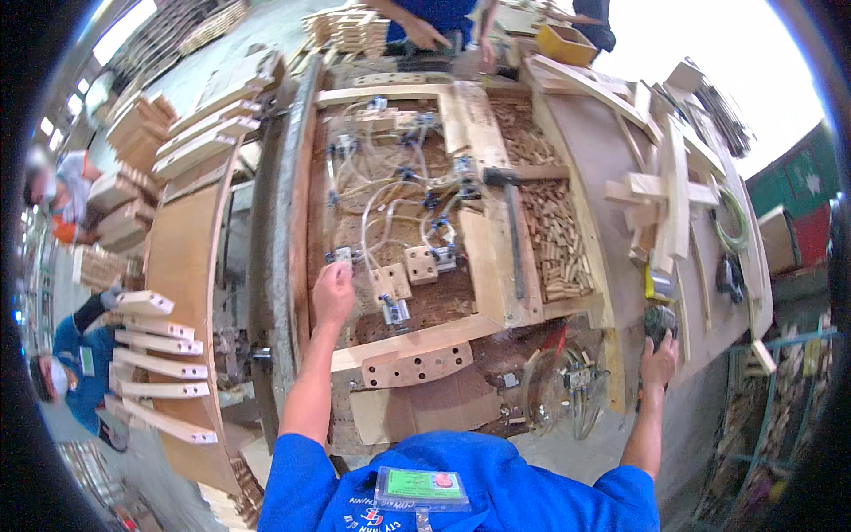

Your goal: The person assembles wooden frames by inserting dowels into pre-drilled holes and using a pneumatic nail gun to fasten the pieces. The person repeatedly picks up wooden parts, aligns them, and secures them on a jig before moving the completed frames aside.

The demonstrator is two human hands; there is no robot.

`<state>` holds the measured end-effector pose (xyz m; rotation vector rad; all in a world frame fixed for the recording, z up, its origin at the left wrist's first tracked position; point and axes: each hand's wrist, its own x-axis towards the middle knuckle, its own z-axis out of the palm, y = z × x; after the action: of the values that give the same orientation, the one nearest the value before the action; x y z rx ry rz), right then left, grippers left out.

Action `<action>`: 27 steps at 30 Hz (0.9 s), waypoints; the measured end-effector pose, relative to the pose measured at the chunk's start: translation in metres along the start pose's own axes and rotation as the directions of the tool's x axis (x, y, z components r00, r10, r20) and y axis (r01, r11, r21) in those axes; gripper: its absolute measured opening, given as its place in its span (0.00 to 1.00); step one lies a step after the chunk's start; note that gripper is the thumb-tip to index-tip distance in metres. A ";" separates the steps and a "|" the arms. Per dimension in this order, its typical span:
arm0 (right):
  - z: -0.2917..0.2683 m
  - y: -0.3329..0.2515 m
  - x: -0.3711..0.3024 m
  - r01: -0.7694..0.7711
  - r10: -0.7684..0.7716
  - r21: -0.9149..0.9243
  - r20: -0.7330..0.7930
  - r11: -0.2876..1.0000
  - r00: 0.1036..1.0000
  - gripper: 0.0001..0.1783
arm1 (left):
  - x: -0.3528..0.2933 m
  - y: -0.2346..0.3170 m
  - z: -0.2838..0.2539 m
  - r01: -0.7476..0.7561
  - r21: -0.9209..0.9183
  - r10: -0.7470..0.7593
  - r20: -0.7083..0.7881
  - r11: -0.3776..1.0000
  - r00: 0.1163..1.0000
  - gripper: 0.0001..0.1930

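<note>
Reaching left hand point(332, 293) touches clamp valve point(342, 256); right hand point(659, 359) grips brush point(658, 321).

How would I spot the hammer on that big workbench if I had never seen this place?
Start at the wooden frame in the middle of the bench, full of clear hoses. Just right of it lies a tray of small wooden dowels. The hammer lies along the tray's left edge, dark head at the far end, the only long dark metal tool among pale wood.

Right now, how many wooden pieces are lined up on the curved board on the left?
5 curved wooden pieces: top, second, third, fourth, bottom, stacked down the board. More may sit beyond view.
</note>
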<state>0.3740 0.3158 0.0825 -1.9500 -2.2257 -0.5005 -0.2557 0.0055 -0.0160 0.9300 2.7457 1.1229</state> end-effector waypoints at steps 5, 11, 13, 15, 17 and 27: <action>0.006 -0.048 -0.073 0.124 -0.108 0.423 -0.062 0.897 0.992 0.14 | -0.060 0.004 -0.004 -0.012 -0.137 0.001 -0.081 0.991 0.997 0.15; 0.028 -0.051 -0.142 -0.217 0.154 0.478 0.167 0.851 0.974 0.34 | -0.117 0.005 -0.012 -0.202 0.112 0.144 0.390 0.973 0.910 0.13; 0.033 -0.054 -0.137 -0.285 0.161 0.592 0.255 0.754 0.953 0.36 | -0.128 0.006 -0.014 -0.315 0.142 0.230 0.423 0.938 0.876 0.13; 0.040 -0.062 -0.132 -0.357 0.209 0.668 0.294 0.653 0.933 0.35 | -0.127 0.008 -0.011 -0.366 0.147 0.277 0.422 0.919 0.863 0.13; 0.046 -0.064 -0.128 -0.316 0.159 0.630 0.293 0.709 0.943 0.30 | -0.123 0.008 -0.009 -0.397 0.166 0.294 0.438 0.903 0.850 0.14; 0.043 -0.076 -0.137 -0.204 0.089 0.552 0.227 0.808 0.970 0.28 | -0.125 0.020 -0.011 -0.391 0.212 0.237 0.518 0.896 0.822 0.21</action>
<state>0.3249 0.1941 -0.0135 -1.8575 -1.9711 0.3676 -0.1454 -0.0582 -0.0182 1.5157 2.4274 0.3806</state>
